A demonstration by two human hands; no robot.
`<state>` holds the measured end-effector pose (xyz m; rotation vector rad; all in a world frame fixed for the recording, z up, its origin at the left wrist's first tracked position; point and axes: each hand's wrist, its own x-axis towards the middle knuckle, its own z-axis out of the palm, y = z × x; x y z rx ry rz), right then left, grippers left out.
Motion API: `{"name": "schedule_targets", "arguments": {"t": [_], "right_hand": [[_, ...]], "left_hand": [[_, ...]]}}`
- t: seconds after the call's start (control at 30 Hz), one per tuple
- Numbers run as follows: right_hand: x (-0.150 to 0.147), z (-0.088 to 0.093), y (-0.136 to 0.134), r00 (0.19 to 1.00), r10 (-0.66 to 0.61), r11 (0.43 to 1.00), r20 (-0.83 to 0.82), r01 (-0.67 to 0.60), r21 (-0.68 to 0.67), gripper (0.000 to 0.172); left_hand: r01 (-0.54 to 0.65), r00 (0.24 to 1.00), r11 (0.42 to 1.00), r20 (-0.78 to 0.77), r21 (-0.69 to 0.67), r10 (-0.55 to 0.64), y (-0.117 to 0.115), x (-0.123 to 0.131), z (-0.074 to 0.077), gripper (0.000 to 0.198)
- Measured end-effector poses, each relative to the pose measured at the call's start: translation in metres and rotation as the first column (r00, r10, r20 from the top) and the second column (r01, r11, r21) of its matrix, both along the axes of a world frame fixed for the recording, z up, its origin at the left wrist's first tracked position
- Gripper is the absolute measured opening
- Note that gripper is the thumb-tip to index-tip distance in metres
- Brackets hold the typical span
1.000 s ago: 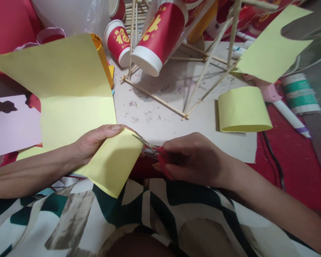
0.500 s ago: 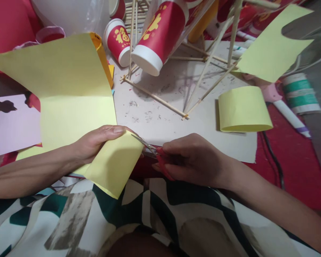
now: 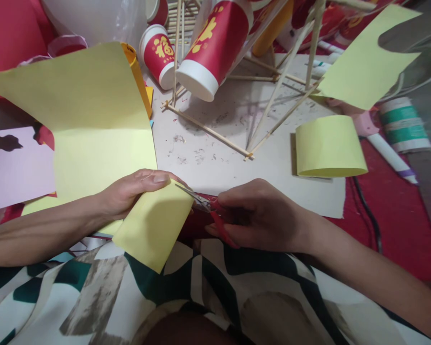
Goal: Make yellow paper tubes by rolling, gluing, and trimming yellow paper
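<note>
Yellow paper [image 3: 93,143] lies at 9 o'clock, pinched in the left hand [image 3: 129,191]. Its cut flap [image 3: 154,225] hangs lower than 1 second ago, so the cut has lengthened. At the flap's 3 o'clock the right hand [image 3: 258,215] stays clamped on the scissors [image 3: 201,201], whose blades look nearly together. 1 folded strip [image 3: 328,146] lies at 2 o'clock.

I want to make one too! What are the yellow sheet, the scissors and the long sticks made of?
The yellow sheet looks like matte paper: creased, bending where the left hand pinches it. The scissors in the right hand have shiny, probably metal blades and red handles, likely plastic. The sticks look like pale wood or bamboo.
</note>
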<state>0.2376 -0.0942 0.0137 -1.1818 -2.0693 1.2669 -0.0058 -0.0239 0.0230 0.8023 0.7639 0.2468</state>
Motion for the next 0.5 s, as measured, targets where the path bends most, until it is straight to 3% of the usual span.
{"name": "schedule_targets", "arguments": {"t": [0.2,0.5], "right_hand": [[0.0029,0.0,0.0006,0.999,0.031,0.999,-0.015,-0.031,-0.014,0.026],[0.0019,0.0003,0.0008,0.998,0.029,1.0,0.05,-0.029,0.0,0.027]], "left_hand": [[-0.008,1.0,1.0,0.02,0.006,0.007,0.0009,-0.0009,-0.0006,0.031],[0.024,1.0,0.999,0.008,0.021,-0.024,0.001,-0.0016,-0.0021,0.038]]}}
